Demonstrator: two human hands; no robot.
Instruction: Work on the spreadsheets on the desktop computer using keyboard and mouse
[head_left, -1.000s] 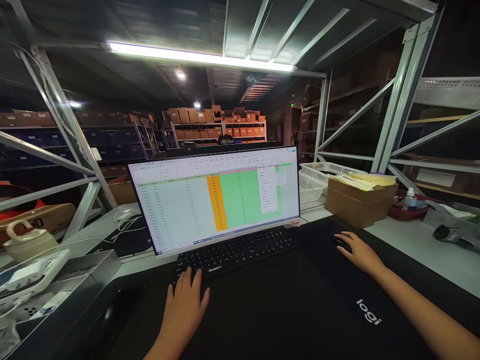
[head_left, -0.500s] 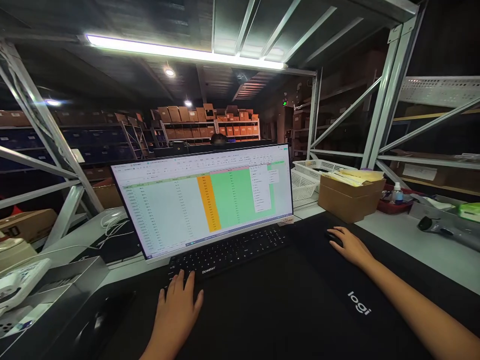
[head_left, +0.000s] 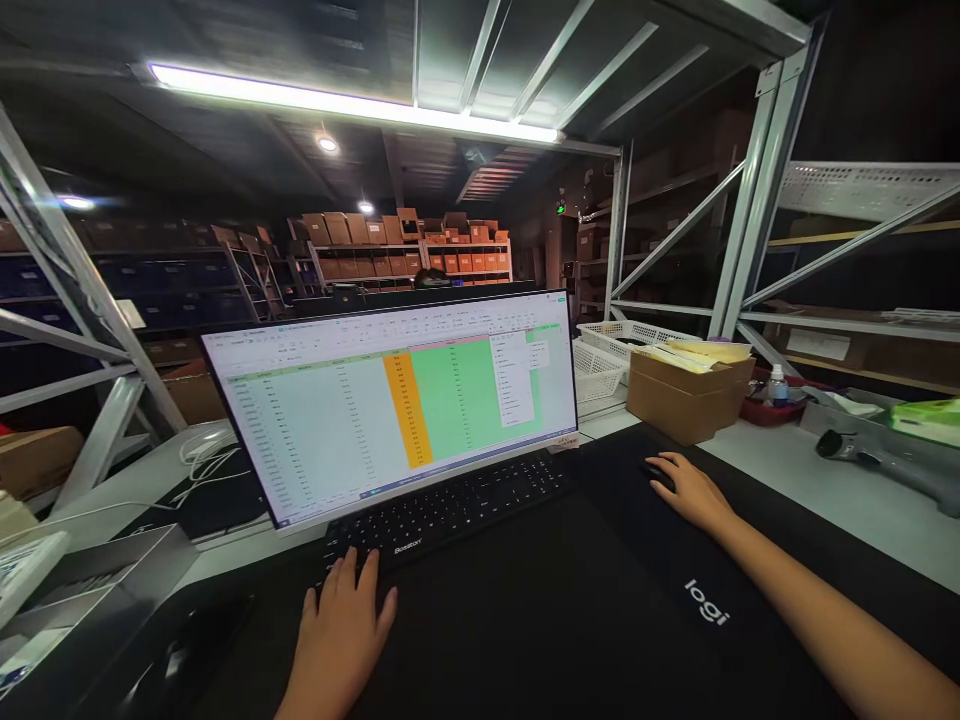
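My left hand lies with spread fingers at the lower left edge of a black keyboard, its fingertips on or just by the keys. On the right, my right hand rests over a dark computer mouse, fingers curved around it and hiding most of it. Both hands are on a large black desk mat with a white "logi" mark. Behind the keyboard stands a wide monitor showing a spreadsheet with an orange column, a green block and an open menu; its text is too small to read.
Right of the monitor are white baskets, a cardboard box with papers, a small bottle and a handheld scanner. A grey tray sits at the left. Metal posts frame the desk.
The whole view has shifted slightly, so things appear a little further left. Both hands keep their places on the keyboard and mouse, and the same menu stays open on the screen.
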